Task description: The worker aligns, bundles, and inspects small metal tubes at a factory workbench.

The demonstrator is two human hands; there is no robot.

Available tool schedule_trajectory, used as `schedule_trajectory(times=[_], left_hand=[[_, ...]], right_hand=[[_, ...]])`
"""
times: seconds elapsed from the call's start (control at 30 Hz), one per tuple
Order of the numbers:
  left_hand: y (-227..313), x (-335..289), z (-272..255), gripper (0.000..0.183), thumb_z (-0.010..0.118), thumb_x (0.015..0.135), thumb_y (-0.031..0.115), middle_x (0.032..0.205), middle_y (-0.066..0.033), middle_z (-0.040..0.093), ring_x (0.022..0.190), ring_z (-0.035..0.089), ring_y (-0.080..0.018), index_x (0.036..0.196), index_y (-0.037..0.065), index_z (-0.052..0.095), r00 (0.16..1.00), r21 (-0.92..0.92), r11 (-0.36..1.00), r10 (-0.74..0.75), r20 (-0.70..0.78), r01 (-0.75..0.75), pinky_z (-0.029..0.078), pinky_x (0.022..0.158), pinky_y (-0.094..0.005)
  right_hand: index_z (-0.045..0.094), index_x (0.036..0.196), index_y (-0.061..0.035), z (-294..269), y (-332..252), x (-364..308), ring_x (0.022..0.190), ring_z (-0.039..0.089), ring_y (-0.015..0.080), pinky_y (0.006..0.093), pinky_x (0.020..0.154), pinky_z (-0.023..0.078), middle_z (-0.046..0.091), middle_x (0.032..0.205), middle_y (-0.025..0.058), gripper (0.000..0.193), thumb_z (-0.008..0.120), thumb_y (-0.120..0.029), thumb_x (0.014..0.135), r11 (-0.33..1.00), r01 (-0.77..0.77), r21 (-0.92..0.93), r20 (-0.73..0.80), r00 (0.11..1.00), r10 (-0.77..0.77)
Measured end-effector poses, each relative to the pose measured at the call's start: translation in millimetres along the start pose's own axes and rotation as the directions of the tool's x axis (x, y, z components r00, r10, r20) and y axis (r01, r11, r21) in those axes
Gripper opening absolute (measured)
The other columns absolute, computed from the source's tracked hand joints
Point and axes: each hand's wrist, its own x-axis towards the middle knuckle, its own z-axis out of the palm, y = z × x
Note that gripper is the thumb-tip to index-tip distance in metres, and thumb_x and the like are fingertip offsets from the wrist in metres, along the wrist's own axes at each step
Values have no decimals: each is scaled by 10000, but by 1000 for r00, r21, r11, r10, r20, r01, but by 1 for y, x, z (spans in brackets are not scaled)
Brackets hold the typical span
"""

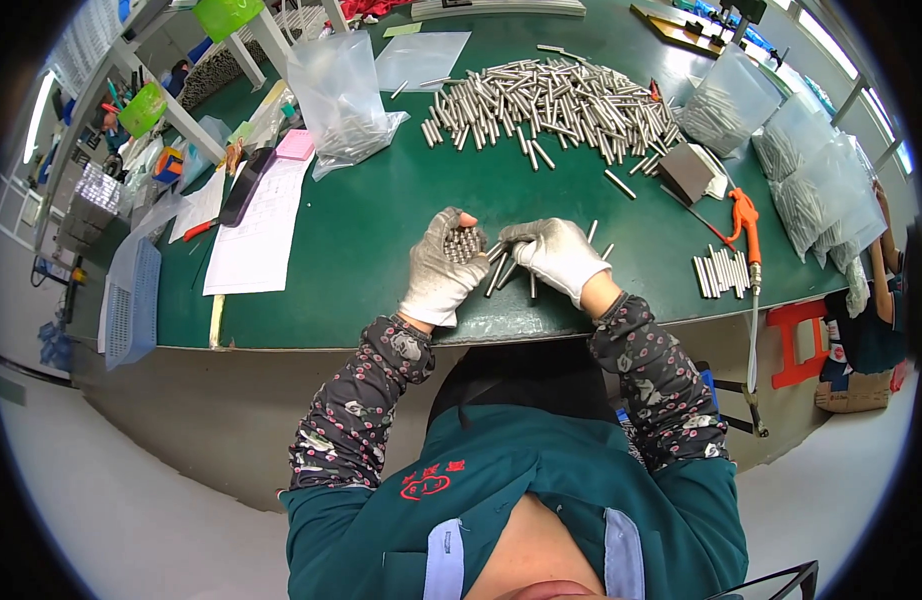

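Note:
My left hand [436, 265], in a grey-and-white glove, is closed around a bundle of short metal pins [463, 245]; their round ends face the right hand. Close beside it, my right hand [559, 255], gloved too, has its thumb and fingers pinched together at a metal pin [495, 251] near the bundle. Several loose pins [506, 276] lie on the green table under and around the right hand, some sticking out past its far side. The glove hides part of them.
A large pile of metal pins [556, 105] covers the far middle. A short row of pins [721, 273] lies right, beside an orange air gun [746, 225] with a hose. Bags of pins [816, 185] stand far right, another bag [339, 100] left. Papers [261, 225] and a blue basket [133, 300] are left.

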Motion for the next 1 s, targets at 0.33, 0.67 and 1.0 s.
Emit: schedule_trajectory(times=[0.33, 0.67, 1.0], left_hand=[[-2, 2, 0, 403, 655, 653, -6, 832, -33, 603, 752, 593, -102, 1029, 35, 516, 1000, 49, 999, 22, 8, -22, 487, 695, -227], [5, -1, -3, 385, 643, 657, -24, 834, -28, 604, 757, 580, -85, 1019, 34, 523, 999, -21, 1000, 4, 39, -3, 483, 695, -218], [8, -6, -14, 441, 676, 666, -13, 854, 1, 588, 761, 552, -63, 1070, 25, 503, 997, -181, 983, -27, 79, 41, 470, 688, -200]], right_hand=[[683, 881, -69, -2, -10, 3, 774, 627, 316, 344, 751, 491, 646, 814, 169, 310, 486, -227, 701, 992, -79, -99, 137, 986, 93], [671, 879, -55, -10, -21, 2, 798, 628, 295, 331, 752, 489, 648, 845, 154, 231, 521, -181, 757, 998, 33, 49, 29, 999, -34], [588, 892, -66, 25, -26, 5, 765, 602, 346, 398, 682, 475, 623, 790, 160, 178, 512, -181, 779, 985, 170, 41, 45, 984, -172]])
